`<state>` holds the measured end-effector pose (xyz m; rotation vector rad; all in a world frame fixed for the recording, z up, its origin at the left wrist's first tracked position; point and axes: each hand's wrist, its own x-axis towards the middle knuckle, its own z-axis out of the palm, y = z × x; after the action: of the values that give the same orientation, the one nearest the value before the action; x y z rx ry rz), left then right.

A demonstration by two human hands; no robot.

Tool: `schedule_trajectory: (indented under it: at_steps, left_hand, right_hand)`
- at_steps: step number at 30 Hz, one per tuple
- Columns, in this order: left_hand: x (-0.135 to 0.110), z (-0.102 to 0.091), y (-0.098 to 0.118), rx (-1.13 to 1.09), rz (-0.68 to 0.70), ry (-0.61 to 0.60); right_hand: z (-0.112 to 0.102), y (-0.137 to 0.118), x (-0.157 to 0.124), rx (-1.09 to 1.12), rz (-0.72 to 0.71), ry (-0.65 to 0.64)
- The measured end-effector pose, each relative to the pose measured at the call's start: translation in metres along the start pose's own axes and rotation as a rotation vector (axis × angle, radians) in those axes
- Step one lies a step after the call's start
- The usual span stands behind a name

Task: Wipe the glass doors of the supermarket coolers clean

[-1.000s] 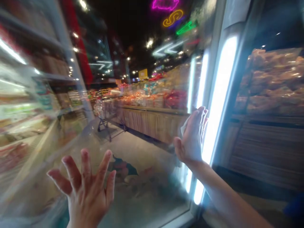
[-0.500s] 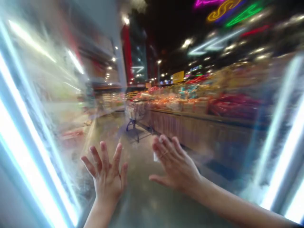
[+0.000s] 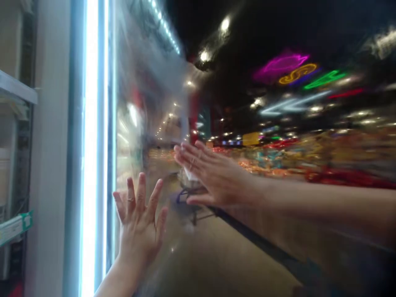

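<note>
My left hand (image 3: 139, 227) lies flat on a misted glass door (image 3: 148, 82), fingers spread and upright, with nothing in it. My right hand (image 3: 213, 177) reaches in from the right, higher up on the same glass. Its fingers are stretched out and press a small white cloth (image 3: 189, 174) against the pane; only a corner of the cloth shows under the fingers. The two hands are a short gap apart, with the right one above the left.
A bright vertical light strip (image 3: 91, 144) runs down the door frame just left of my left hand. Cabinet shelves (image 3: 15, 88) with a price label (image 3: 15, 227) stand at far left. The glass reflects a shop aisle, a trolley (image 3: 188, 194) and neon signs (image 3: 287, 68).
My right hand has swept with the cloth from the lit frame on the right across the glass to the left. My view has swung left and the left light strip has come close.
</note>
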<state>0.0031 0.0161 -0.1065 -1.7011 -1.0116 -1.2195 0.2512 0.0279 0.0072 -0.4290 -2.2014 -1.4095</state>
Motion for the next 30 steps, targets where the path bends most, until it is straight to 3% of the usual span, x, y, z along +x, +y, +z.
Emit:
schedule_trajectory:
  at_steps: [3, 6, 8, 12, 13, 17, 19, 21, 23, 27, 29, 30]
  left_hand:
    - [0.009, 0.003, -0.005, 0.005, -0.042, 0.025]
    - [0.016, 0.005, -0.007, 0.003, -0.040, 0.041]
    - [0.021, 0.005, -0.008, -0.001, -0.029, 0.047]
    - [0.030, 0.005, -0.010, -0.008, -0.032, 0.042]
    - [0.032, 0.005, -0.009, -0.008, -0.032, 0.044]
    - [0.041, 0.004, -0.005, -0.010, -0.020, 0.078]
    - [0.045, 0.002, -0.002, -0.017, -0.027, 0.082]
    - [0.048, 0.001, 0.000, -0.029, -0.032, 0.078]
    - [0.050, 0.001, 0.002, -0.036, -0.028, 0.076]
    - [0.058, 0.004, 0.007, -0.029, 0.000, 0.081]
    - [0.061, 0.006, 0.013, -0.031, 0.010, 0.082]
    - [0.062, 0.007, 0.016, -0.036, 0.012, 0.079]
  right_hand:
    - [-0.003, 0.028, 0.034, -0.019, 0.062, 0.065]
    - [-0.003, 0.041, 0.050, -0.003, -0.150, -0.008]
    - [-0.004, 0.052, 0.060, -0.008, -0.207, -0.051]
    - [-0.011, 0.072, 0.084, -0.064, 0.054, -0.023]
    - [-0.012, 0.071, 0.087, -0.063, 0.065, -0.027]
    - [-0.012, 0.059, 0.088, -0.025, -0.182, -0.117]
    - [-0.016, 0.067, 0.092, -0.055, -0.115, -0.120]
    - [-0.022, 0.081, 0.098, -0.113, 0.093, -0.072]
    - [-0.026, 0.088, 0.099, -0.142, 0.199, -0.035]
    - [-0.030, 0.087, 0.086, -0.104, -0.013, -0.107]
    - [-0.038, 0.101, 0.083, -0.110, 0.037, -0.105]
    - [-0.045, 0.111, 0.082, -0.126, 0.140, -0.075]
